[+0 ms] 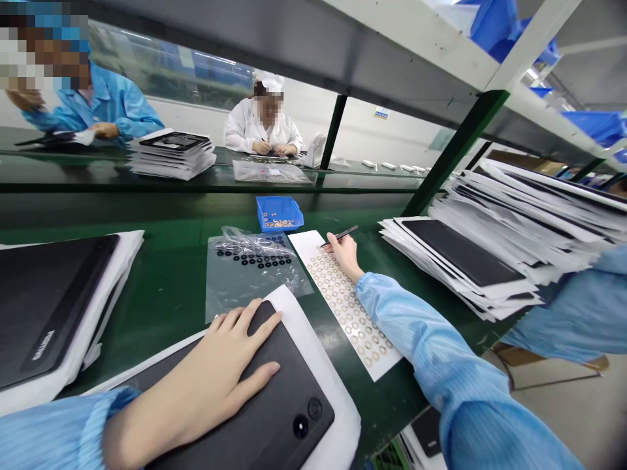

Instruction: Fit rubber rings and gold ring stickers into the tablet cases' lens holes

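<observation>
My left hand point(215, 365) lies flat with fingers spread on a black tablet back cover point(279, 385), which rests on white sheets and has two round camera rings near its lower right corner. In my right hand point(344, 254) is a pair of dark tweezers point(347, 232), pinched between thumb and fingers. Their tips are at the upper part of a white sheet point(353, 326) covered with rows of small ring-shaped stickers. Left of that sheet, a clear plastic bag point(230, 287) lies over rows of black rings point(259, 261).
A blue tray point(279, 214) with small gold parts stands behind the bag. Stacks of covers and white sheets lie at left point(53, 307) and right point(465, 254). A shelf point(367, 52) with green posts hangs above. Two co-workers point(264, 124) sit opposite.
</observation>
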Demonstrator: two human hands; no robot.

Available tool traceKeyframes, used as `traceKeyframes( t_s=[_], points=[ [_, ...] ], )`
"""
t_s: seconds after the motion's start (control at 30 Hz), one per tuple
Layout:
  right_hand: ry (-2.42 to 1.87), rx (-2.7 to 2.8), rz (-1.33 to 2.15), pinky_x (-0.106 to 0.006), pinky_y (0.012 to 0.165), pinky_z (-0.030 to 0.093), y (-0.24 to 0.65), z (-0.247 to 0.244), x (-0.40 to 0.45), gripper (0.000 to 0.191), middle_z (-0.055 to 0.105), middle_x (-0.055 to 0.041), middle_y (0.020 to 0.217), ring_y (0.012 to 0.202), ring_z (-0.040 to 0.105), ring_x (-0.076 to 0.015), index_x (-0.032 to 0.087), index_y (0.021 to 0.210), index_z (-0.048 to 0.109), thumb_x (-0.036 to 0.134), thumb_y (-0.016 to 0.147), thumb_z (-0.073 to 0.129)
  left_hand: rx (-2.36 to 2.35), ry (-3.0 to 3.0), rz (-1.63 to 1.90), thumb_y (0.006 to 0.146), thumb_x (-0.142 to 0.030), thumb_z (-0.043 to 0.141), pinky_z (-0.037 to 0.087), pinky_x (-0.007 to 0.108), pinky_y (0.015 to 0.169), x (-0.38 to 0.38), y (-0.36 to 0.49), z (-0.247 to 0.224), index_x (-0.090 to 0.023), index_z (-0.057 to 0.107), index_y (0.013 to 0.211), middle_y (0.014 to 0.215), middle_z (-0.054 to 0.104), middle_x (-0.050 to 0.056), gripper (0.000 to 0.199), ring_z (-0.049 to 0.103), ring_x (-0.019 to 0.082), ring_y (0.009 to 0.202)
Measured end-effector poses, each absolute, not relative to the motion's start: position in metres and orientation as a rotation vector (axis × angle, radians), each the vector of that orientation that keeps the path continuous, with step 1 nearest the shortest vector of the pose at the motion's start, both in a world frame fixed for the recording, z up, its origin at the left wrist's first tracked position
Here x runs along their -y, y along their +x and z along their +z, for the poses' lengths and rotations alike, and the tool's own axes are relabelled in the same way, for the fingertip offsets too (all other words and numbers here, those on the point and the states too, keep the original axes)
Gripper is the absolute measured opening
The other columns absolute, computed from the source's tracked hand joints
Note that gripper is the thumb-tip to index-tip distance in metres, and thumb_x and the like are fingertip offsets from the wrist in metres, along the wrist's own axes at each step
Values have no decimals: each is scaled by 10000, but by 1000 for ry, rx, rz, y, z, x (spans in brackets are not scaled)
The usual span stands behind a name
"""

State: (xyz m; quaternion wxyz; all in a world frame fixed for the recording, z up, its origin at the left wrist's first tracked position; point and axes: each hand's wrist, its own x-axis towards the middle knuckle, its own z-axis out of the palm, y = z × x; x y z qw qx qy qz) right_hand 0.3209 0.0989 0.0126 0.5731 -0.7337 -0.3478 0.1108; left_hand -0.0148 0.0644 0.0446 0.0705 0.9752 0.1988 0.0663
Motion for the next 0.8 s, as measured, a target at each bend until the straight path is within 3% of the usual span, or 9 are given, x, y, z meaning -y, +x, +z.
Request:
traceKeyframes(
  t_s=[0.3,0.57,0.67,0.8],
  points=[
    [-1611,743,433,-240,575,545,316,20,-100,327,569,37,519,470,578,-90,139,622,538,278,913,594,-539,3000,408,969,-493,299,525,516,861,-69,-18,34,-242,441,1415,1378,498,176,530,559,365,1155],
    [-1332,854,561,-187,493,524,261,106,-28,363,590,20,531,452,575,-85,168,608,525,421,812,688,-531,3000,236,976,-459,296,489,557,908,-67,-15,47,-183,426,1421,1387,467,216,540,514,370,1208],
    [-1226,1067,731,-204,438,507,221,101,29,375,609,8,544,429,588,-108,157,647,573,477,723,753,-519,2999,229,976,-464,299,430,584,967,-67,-14,45,-158,421,1419,1402,426,231,553,434,386,1273],
    [-1225,909,888,-207,357,474,172,64,80,329,594,20,530,362,560,-109,169,682,558,441,796,702,-475,2966,287,972,-470,315,357,618,1020,-69,-13,46,-136,424,1403,1426,369,232,556,331,404,1332]
  ],
)
